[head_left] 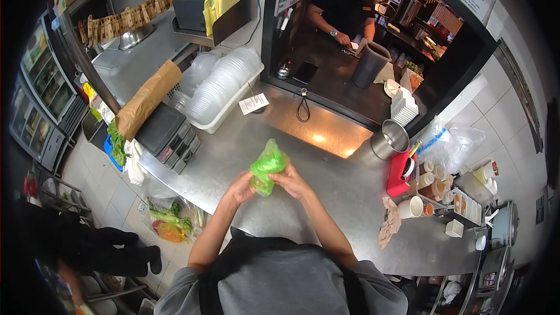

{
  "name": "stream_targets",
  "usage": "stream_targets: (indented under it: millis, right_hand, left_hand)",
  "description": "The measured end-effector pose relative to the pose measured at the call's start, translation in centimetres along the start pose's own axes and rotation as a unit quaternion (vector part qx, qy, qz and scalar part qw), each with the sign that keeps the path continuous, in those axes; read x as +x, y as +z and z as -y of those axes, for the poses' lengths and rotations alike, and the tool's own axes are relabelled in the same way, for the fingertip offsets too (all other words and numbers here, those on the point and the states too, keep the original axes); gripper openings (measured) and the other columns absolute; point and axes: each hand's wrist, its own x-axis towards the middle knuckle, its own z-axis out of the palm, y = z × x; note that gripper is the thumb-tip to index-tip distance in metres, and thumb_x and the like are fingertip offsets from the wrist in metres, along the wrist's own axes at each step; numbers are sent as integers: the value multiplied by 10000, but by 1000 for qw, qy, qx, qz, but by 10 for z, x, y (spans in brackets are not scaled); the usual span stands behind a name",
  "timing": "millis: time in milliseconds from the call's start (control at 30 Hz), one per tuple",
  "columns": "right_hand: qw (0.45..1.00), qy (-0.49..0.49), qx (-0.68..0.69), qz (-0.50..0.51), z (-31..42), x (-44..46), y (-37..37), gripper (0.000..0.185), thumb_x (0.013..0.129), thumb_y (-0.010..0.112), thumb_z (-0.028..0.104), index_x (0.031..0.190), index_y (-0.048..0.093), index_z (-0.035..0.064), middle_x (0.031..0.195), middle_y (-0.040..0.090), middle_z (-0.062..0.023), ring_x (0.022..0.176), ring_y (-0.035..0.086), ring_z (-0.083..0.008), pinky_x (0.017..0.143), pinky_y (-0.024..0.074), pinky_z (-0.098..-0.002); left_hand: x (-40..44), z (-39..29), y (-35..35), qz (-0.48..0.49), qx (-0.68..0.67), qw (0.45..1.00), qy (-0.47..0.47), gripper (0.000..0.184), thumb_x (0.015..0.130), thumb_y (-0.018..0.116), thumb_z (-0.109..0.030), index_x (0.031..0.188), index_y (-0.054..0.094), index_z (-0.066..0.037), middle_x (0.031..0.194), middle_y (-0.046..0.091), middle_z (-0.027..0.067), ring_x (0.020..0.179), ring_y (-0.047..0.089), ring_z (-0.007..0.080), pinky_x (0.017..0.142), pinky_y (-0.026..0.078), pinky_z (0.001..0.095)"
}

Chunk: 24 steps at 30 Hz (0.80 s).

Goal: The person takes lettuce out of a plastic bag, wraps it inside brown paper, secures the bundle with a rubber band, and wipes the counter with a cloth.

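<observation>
Both my hands are raised over the steel counter [326, 204], holding a crumpled green plastic bag [269, 166] between them. My left hand [241, 187] grips its lower left side. On the right side, my right hand [291, 181] has its fingers pressed on the bag. What the bag contains, if anything, is hidden. Beyond the bag, a small printed paper [253, 103] lies at the back of the counter, beside a white tub [213, 121] of stacked clear plastic containers [219, 81].
A person [350, 11] stands behind the serving window. Another person's dark-clothed legs [116, 251] show at lower left. A metal canister [389, 140], red holder [398, 175], cloth [389, 221] and sauce cups [411, 206] stand right. Black drawers [166, 134] and a paper bag [149, 96] are left.
</observation>
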Motion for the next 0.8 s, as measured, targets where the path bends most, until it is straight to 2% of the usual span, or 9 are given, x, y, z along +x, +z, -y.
stream_targets:
  millis: [133, 200, 300, 400, 433, 533, 667, 733, 800]
  right_hand:
    - [996, -60, -47, -42, -8, -12, 4, 618, 769, 679, -20, 1312, 391, 52, 1227, 524, -60, 1131, 511, -180, 968, 417, -344]
    - [993, -89, 58, -46, -8, -22, 6, 547, 773, 643, -50, 1271, 440, 52, 1184, 553, -56, 1099, 537, -181, 950, 435, -349]
    - [972, -57, 227, -1, 1, -43, 11, 441, 789, 583, -80, 1204, 506, 50, 1135, 585, -61, 1060, 565, -187, 934, 451, -358]
    - [958, -8, 279, 62, -13, -52, -2, 365, 803, 557, -67, 1151, 559, 46, 1108, 608, -72, 1019, 591, -199, 917, 459, -358]
    - [962, 4, 262, 78, -17, -56, -3, 369, 801, 570, -59, 1154, 558, 46, 1113, 606, -70, 1015, 591, -192, 914, 459, -354]
    - [979, 41, 158, 122, -16, -60, -16, 386, 794, 598, -36, 1171, 553, 36, 1103, 611, -57, 1004, 589, -171, 906, 453, -332]
    - [978, 33, -137, 151, 5, -62, -32, 424, 774, 635, 9, 1181, 521, 31, 1064, 615, -53, 977, 603, -190, 864, 474, -321]
    - [956, -59, -281, 67, -2, -50, -40, 415, 738, 644, 18, 1135, 524, 32, 1003, 629, -65, 937, 615, -209, 826, 481, -327]
    - [907, -126, -391, -97, -2, -54, -32, 412, 702, 651, 34, 1091, 516, 36, 956, 630, -102, 905, 623, -239, 792, 487, -340]
  left_hand:
    - [-16, 7, 9, -25, 66, 997, 25, 360, 893, 572, -176, 1219, 487, -51, 1144, 581, 94, 989, 603, 224, 840, 519, 370]
    - [-24, 12, 1, 17, 95, 993, 66, 420, 870, 606, -194, 1254, 470, -92, 1188, 559, 91, 1040, 579, 243, 875, 493, 415]
    - [-38, 8, 3, -35, -2, 999, 16, 474, 882, 562, -354, 1291, 455, -140, 1265, 512, 98, 1129, 521, 268, 935, 426, 491]
    - [-39, 14, -2, 102, -119, 985, -71, 586, 897, 427, -521, 1312, 435, -108, 1303, 481, 113, 1166, 489, 273, 949, 389, 532]
    - [-43, 16, -2, 107, -83, 987, -85, 695, 894, 290, -614, 1327, 422, -87, 1314, 474, 124, 1173, 485, 273, 971, 384, 507]
    - [-42, 10, 4, 93, -123, 974, -168, 608, 900, 419, -541, 1272, 463, -62, 1242, 525, 126, 1111, 535, 254, 948, 429, 448]
    - [-39, 4, -4, 144, 208, 964, -86, 397, 915, 529, -338, 1196, 491, -60, 1210, 533, 105, 1108, 531, 206, 888, 479, 386]
    - [-43, 10, 7, 92, 321, 939, -82, 314, 916, 551, -240, 1165, 488, -59, 1203, 531, 91, 1094, 536, 193, 846, 506, 384]
    - [-47, 28, 25, 17, 239, 970, -38, 309, 927, 532, -214, 1195, 476, -70, 1164, 545, 75, 1077, 543, 185, 830, 506, 356]
